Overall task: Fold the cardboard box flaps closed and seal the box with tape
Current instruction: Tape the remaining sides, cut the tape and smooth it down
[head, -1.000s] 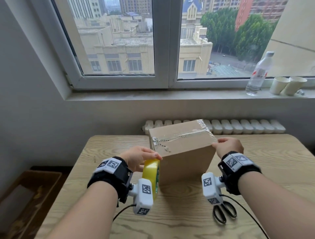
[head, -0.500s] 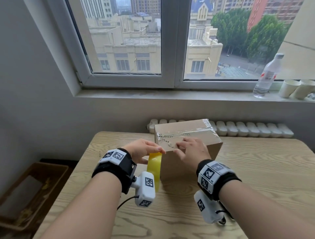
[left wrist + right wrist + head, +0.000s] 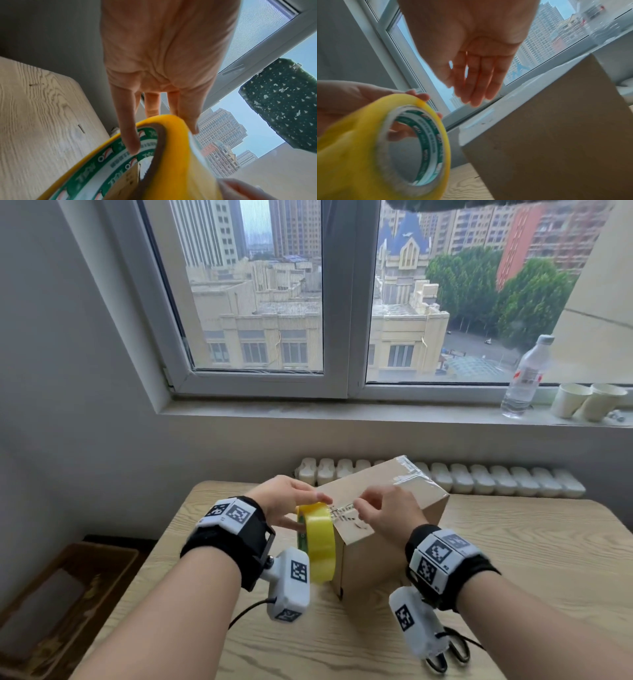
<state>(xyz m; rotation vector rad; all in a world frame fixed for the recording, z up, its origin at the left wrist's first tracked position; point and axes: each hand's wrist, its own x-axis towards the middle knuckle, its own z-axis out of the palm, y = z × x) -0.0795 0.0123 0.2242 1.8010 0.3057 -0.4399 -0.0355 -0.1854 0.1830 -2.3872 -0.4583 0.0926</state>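
Box: cardboard box (image 3: pixel 387 542) stands on wooden table (image 3: pixel 513 559), flaps down, clear tape w/ wrinkles across its top; far right corner already taped.
Tape roll: yellow tape roll (image 3: pixel 320 542) held on edge just beside box's near left top corner, green-printed core visible in wrist views; a short run of tape seems to stretch from roll to box top, hard to tell.
Left hand: left hand (image 3: pixel 286 501) grips the roll, thumb or a finger thru the core, other fingers (image 3: pixel 128 128) curled over the rim.
Right hand: right hand (image 3: pixel 385 513) over box top near its left edge, just right of the roll; head view shows fingertips bunched at the tape, right wrist view shows fingers (image 3: pixel 476 81) straight & pressed together. Cannot tell if they pinch the tape or only press it.
Scissors: black-handled scissors (image 3: pixel 448 655) lie on table near edge, partly hidden under right wrist camera.
Sill: clear plastic bottle (image 3: pixel 524 378) & 2 paper cups (image 3: pixel 582 402) at far right of window sill (image 3: pixel 308 409).
Behind table: white radiator (image 3: pixel 496 479) along far wall.
Floor: brown crate (image 3: pixel 61 594) low at left of table.
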